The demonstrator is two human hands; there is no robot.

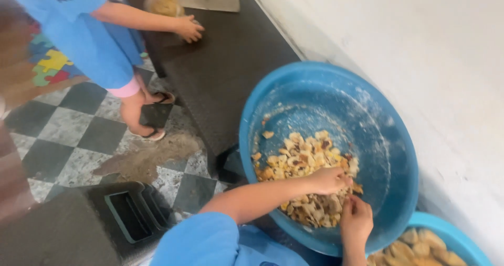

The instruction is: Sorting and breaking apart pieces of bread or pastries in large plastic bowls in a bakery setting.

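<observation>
— Fingers of the left hand [329, 180] are curled down into the heap of pale, dried-looking food pieces [304, 163], pinching some of them, it seems; how many cannot be told.

— And the right hand [356, 217]?

— It rests at the near edge of the same heap, fingers bent onto the pieces. Whether it actually grips any or only presses on them cannot be told from this angle.

— Where does the heap lie?

— Inside the big blue basin [378, 114], on the lower, nearer part of its floor. The basin is tilted, its far side leaning toward the white wall [420, 35], and pale dust coats its inner surface.

— Anything beside it?

— A second blue basin [446, 229] sits just to the right at the bottom corner, holding larger tan pieces [420, 242]. Both of the person's sleeves are blue [210, 240].

— What is the basin standing on?

— A dark counter [226, 61] that runs along the wall. Farther up it, another person in a blue top [84, 30] lays a hand [188, 28] on the counter beside a yellowish lump [164, 4]. That person stands on a black-and-white checked floor [68, 124] in sandals.

— And at the lower left?

— A dark block with a rectangular recess [126, 216], well apart from both hands.
</observation>
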